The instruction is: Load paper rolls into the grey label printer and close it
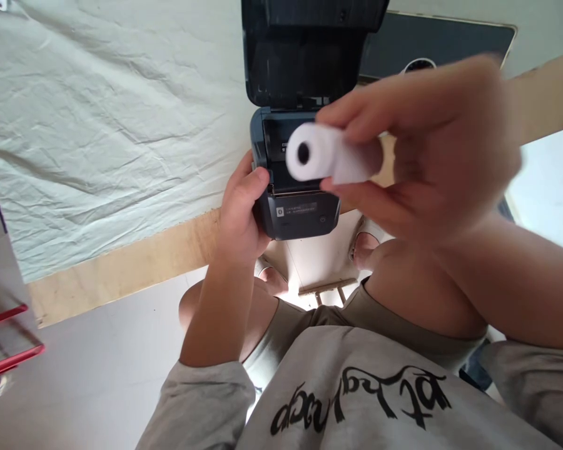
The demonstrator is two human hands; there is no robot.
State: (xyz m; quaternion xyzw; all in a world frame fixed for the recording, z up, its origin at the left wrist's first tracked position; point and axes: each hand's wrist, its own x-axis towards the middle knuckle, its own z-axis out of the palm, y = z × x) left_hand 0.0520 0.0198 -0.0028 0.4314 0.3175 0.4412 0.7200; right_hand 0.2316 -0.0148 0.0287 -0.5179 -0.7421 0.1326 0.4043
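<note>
Black script [356, 400] is seen upside down on a gray shirt [328, 356], its wording unclear. The label [300, 209] on a dark device [304, 227] cannot be read.

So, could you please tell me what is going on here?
A person is holding a dark device in the left hand, with its lid swung open. The right hand, a little blurred, pinches a white roll between thumb and fingers. From this view the roll overlaps the open compartment and does not look seated in it. The device is held at the edge of a table covered with a pale, wrinkled cloth.
</note>
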